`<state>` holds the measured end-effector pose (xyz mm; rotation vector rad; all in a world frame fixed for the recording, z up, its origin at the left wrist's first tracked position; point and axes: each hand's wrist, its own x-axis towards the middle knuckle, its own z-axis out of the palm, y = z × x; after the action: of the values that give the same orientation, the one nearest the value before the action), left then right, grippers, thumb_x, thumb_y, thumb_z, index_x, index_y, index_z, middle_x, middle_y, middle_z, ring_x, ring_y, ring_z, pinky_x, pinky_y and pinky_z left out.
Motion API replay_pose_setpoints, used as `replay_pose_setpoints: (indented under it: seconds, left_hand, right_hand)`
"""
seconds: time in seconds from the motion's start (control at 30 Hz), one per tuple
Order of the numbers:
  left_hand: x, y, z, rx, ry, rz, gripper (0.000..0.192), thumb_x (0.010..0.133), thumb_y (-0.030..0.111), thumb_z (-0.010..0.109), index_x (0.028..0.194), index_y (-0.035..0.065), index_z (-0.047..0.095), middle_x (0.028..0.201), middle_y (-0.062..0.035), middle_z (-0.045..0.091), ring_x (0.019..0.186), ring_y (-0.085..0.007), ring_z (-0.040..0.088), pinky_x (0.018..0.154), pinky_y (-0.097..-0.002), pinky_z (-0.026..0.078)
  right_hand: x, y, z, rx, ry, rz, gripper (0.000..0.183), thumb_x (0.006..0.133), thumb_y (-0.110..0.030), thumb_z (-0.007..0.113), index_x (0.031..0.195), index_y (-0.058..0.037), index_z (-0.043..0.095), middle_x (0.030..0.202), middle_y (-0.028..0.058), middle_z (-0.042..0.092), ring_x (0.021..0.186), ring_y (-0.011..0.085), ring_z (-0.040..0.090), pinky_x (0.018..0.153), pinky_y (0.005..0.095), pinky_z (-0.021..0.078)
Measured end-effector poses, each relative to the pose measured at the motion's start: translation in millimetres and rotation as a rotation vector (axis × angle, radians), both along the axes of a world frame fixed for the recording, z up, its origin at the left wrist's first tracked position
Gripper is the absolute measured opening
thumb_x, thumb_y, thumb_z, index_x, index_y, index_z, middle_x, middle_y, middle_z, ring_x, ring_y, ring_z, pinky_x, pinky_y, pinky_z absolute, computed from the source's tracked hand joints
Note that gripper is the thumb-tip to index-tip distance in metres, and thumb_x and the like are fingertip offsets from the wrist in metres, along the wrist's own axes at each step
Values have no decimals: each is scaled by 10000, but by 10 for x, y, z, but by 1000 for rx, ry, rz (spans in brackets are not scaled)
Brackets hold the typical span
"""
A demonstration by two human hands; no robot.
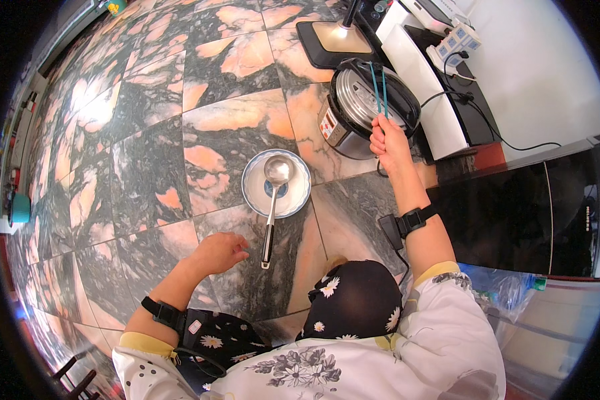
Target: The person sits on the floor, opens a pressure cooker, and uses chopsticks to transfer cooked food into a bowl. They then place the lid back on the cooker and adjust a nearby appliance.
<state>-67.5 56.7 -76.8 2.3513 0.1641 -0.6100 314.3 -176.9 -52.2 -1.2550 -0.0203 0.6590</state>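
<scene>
My right hand (391, 141) is closed around a pair of teal chopsticks (378, 90), whose tips point away from me over an electric pressure cooker (337, 136). The cooker's lid (357, 97) stands raised, with its metal inner side showing; the inside of the pot cannot be seen. On the floor in front of me sits a white plate with a blue rim (250, 192). A steel ladle (279, 170) rests in it, its black handle reaching over the rim towards me. My left hand (225, 251) hangs to the left of that handle, fingers loosely bent, holding nothing.
The floor is of patterned marble tiles (145, 170). Behind the cooker stands a lamp-like base (330, 42). At the right are a white cabinet side (425, 90), a power strip tower (457, 45) with cables, and a glossy black panel (500, 215). A teal container (21, 208) stands far left.
</scene>
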Motion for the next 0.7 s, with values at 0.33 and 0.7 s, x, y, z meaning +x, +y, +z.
replay_pose_setpoints:
  seconds: [0.33, 0.7]
  left_hand:
    - [-9, 3, -10, 8, -14, -4, 246, 867, 247, 676, 1031, 65, 674, 899, -113, 709, 810, -277, 682, 735, -384, 538]
    - [-2, 4, -5, 14, 0, -1, 244, 868, 247, 675, 1031, 66, 680, 892, -112, 711, 807, -276, 683, 735, -383, 538]
  right_hand:
    - [26, 13, 21, 7, 0, 15, 246, 1018, -277, 516, 893, -65, 516, 542, -38, 336, 410, 56, 263, 375, 221, 195]
    - [101, 75, 45, 14, 11, 11, 253, 1023, -258, 500, 871, -56, 497, 535, -31, 333, 414, 68, 277, 377, 236, 194]
